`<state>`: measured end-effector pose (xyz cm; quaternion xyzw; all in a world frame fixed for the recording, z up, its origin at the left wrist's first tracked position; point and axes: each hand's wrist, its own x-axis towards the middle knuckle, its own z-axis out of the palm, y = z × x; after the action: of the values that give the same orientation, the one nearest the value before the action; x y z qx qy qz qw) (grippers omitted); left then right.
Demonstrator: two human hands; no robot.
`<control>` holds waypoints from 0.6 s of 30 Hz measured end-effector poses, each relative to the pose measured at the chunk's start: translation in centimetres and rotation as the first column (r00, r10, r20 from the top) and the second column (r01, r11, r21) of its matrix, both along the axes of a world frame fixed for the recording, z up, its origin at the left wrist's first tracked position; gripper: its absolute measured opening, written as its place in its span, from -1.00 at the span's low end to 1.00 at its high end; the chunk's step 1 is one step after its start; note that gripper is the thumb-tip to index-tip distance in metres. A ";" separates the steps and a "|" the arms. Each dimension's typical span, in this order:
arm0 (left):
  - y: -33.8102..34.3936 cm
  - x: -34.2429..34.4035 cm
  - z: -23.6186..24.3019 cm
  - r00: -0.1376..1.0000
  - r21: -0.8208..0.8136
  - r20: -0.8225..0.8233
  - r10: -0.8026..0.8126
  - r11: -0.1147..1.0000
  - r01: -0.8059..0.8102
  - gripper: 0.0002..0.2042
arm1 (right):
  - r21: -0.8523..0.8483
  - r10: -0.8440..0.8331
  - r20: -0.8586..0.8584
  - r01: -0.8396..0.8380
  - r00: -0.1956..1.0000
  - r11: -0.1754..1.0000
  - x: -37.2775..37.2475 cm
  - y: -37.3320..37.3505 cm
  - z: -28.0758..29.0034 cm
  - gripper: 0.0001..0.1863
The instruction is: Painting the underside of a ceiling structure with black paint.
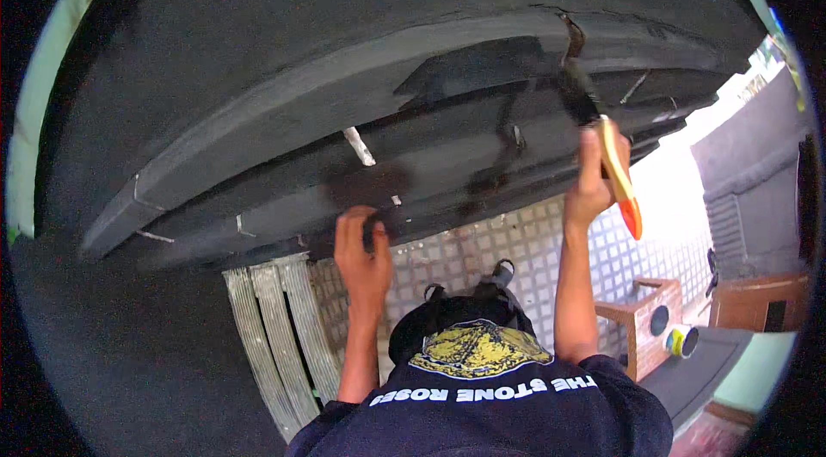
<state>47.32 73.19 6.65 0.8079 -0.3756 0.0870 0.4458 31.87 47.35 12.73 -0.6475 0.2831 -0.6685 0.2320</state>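
My right hand (592, 182) is closed round a paintbrush (613, 156) with a cream handle and an orange end. Its dark bristles point away from me and reach up to the grey curved ledge (344, 78). A wet black patch (473, 68) lies along the ledge, left of the brush, and a dark streak marks it by the bristle tips. Lower and to the left, my left hand (363, 255) is raised by the lower edge of the dark stepped surface, fingers bent and thumb apart. Nothing can be made out in it; I cannot tell whether it touches the surface.
Several pale marks, one a white strip (360, 147), show on the dark steps. Ribbed grey slats (271, 328) stand lower left. Below is a tiled floor (447, 255). At lower right are a brown wooden stand (641, 328) and a small tub (681, 341) on a grey surface.
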 end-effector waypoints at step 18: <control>2.2 3.1 -5.8 0.997 0.426 0.001 0.071 0.903 -0.065 -0.34 | 0.076 0.137 0.117 -0.146 0.984 0.986 -0.1 -1.3 2.9 -0.81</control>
<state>50.42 75.40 0.83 0.8988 -0.3540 0.0127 0.2583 31.80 46.07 15.67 -0.6172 0.2510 -0.6728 0.3216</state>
